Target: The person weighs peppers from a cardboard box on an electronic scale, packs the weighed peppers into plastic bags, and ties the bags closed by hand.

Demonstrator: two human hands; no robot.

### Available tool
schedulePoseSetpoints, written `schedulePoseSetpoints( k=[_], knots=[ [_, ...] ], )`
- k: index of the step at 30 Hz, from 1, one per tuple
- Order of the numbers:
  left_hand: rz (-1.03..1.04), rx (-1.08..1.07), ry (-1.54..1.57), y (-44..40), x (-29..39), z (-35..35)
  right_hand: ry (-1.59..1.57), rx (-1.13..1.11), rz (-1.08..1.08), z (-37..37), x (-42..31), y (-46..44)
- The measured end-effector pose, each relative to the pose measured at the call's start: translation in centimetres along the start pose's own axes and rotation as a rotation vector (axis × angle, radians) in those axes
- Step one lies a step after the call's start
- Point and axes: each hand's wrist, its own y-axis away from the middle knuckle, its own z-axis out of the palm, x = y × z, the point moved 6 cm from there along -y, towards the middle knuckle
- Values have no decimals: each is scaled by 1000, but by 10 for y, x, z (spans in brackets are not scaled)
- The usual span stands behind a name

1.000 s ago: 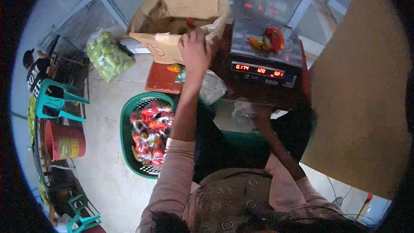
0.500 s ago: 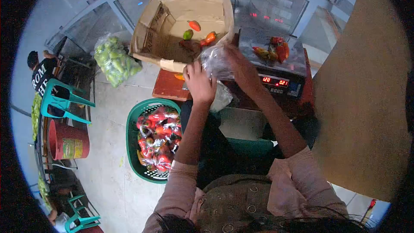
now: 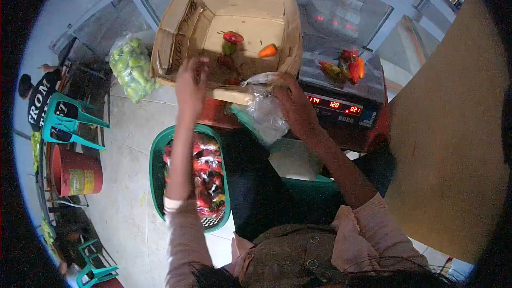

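My right hand pinches the upper edge of a clear plastic bag, which hangs down in front of the cardboard box. My left hand is apart from the bag, over the box's front left edge. It is blurred, but its fingers look spread with nothing visible in them. Inside the box lie a red pepper, a green pepper and an orange pepper, with darker ones in shadow. Several peppers sit on the digital scale to the right of my right hand.
A green basket with bagged red peppers stands on the floor at my left. Beyond it are a bag of green peppers, a red bucket and a green chair near another person. A brown panel rises at right.
My left hand has let go of the bag and moved left to the box's edge. The bag now hangs lower from my right hand. The view has shifted slightly.
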Motion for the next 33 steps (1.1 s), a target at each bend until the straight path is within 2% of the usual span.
schedulePoseSetpoints(
  k=[1,2,4,5,6,7,8,10,11,12,14,17,18,21,23,25,27,29,32,33],
  knots=[
    [-3,-51,-82,-13,-28,10,-44,24,59,2,5,-1],
    [82,-173,-120,-24,-69,34,-87,49,117,6,9,-1],
    [52,-553,-224,-35,-122,86,-14,86,76,9,9,0],
    [41,-752,-248,-33,-140,113,101,97,-22,9,2,2],
    [64,-853,-264,-29,-146,129,216,105,-120,9,-5,4],
    [80,-961,-268,-23,-147,142,83,70,-33,9,-5,4],
    [97,-1056,-271,-13,-148,152,-48,35,56,9,-7,3],
    [152,-1113,-239,-2,-146,153,-108,14,89,7,-13,6],
    [181,-1142,-223,6,-146,149,-37,24,28,7,-18,8],
    [208,-1143,-231,11,-147,148,31,35,-34,8,-23,11],
    [247,-1134,-253,17,-147,146,105,2,66,30,-5,25],
    [287,-1077,-281,16,-151,154,-21,19,50,22,-15,25],
    [304,-1045,-286,13,-152,158,-102,35,19,16,-20,23],
    [345,-924,-308,2,-160,167,49,5,-2,23,-20,32],
    [343,-810,-336,-12,-172,173,35,4,33,27,-17,35],
    [182,-749,-341,-29,-187,172,39,12,10,30,-16,36],
    [-53,-783,-338,-43,-193,164,63,35,-67,30,-15,34],
    [-234,-886,-426,-50,-171,151,27,-2,-21,25,-15,29],
    [-16,-819,-504,-42,-243,210,4,18,-28,20,-19,25],
    [-46,-801,-467,-43,-215,195,-1,32,-41,20,-18,26]
  ],
)
